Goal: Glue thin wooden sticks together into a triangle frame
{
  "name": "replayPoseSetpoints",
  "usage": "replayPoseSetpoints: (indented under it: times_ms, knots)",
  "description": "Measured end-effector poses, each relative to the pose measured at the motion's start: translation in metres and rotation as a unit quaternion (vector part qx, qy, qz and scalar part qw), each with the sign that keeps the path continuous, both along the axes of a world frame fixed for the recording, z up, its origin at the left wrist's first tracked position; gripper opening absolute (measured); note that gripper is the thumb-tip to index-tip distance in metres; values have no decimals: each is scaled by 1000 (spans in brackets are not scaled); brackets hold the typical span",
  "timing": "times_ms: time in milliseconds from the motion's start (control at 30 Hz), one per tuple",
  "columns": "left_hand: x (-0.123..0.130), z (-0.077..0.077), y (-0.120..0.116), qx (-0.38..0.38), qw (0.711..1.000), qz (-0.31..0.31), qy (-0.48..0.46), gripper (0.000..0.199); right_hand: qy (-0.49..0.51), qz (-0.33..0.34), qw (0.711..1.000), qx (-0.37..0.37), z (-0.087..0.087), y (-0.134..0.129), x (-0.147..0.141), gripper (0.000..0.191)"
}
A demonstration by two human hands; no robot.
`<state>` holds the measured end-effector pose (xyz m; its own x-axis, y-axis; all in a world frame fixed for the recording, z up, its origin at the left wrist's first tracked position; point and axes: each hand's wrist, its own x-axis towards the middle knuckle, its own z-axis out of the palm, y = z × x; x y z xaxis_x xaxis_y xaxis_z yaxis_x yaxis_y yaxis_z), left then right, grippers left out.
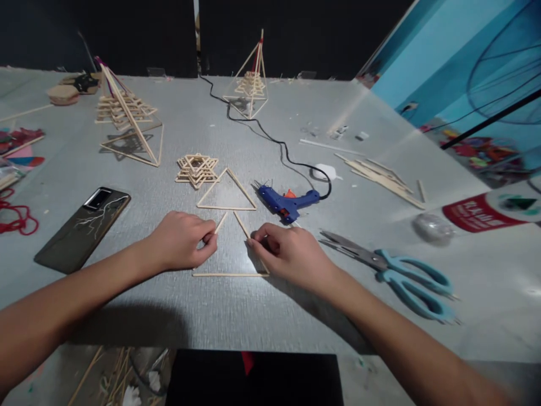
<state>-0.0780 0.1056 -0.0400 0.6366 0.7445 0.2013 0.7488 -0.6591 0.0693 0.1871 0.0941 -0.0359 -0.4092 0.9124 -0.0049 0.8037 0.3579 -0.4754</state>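
My left hand [186,239] pinches a thin wooden stick [221,221] that slants up to the right. In my right hand [287,248] is a second stick [242,224], slanting down to the right. The upper ends of these two sticks are close, with a small gap between them. Below lies a horizontal stick [230,275], its right end near the lower end of the right stick. A stick triangle [227,208] rests just beyond my hands. Left of it sits a small stacked star of sticks [196,170]. A blue glue gun [289,203] lies to the right.
Scissors [380,262] and a bottle [482,214] are at the right, a phone [82,228] at the left. Two stick pyramids [127,121] [251,84] stand farther back. A black cable [270,135] crosses the table; loose sticks [384,177] lie back right.
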Motion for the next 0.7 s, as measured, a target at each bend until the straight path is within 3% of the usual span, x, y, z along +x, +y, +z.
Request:
replayPoseSetpoints:
  times_ms: [700]
  knots:
    - [4, 2, -8, -4, 999, -15, -34, 21, -1, -17, 1000, -13, 0, -7, -2, 28]
